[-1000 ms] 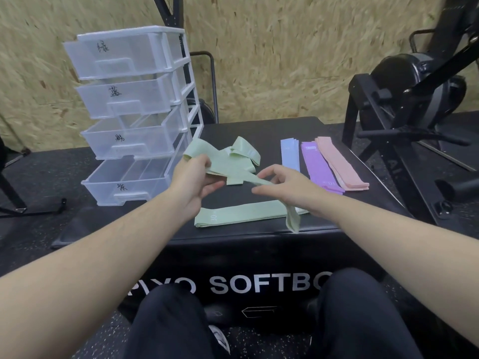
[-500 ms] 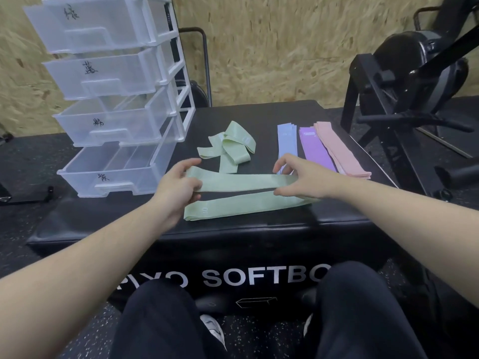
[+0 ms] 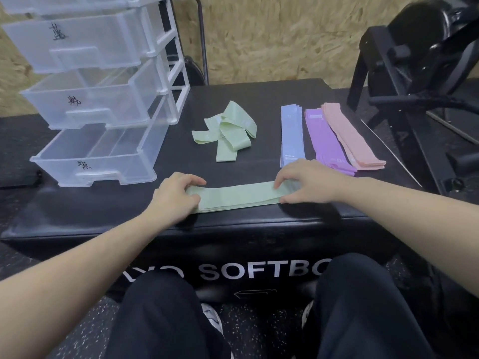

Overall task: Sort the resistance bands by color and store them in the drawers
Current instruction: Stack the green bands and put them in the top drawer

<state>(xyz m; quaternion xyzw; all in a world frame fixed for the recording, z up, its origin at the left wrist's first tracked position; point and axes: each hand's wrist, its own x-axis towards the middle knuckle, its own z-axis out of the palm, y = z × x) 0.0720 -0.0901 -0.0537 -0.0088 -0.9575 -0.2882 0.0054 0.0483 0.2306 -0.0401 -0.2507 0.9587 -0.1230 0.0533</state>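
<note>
My left hand (image 3: 174,194) and right hand (image 3: 309,181) each pinch an end of the flat pale-green elastic band stack (image 3: 237,196); I advise squaring edges before release.

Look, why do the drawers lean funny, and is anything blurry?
Head view: the wide lens tilts the drawers near the edge; the wall beside them is smeared; the right hand, pinching the green bands, casts a soft shadow on the black box.
</note>
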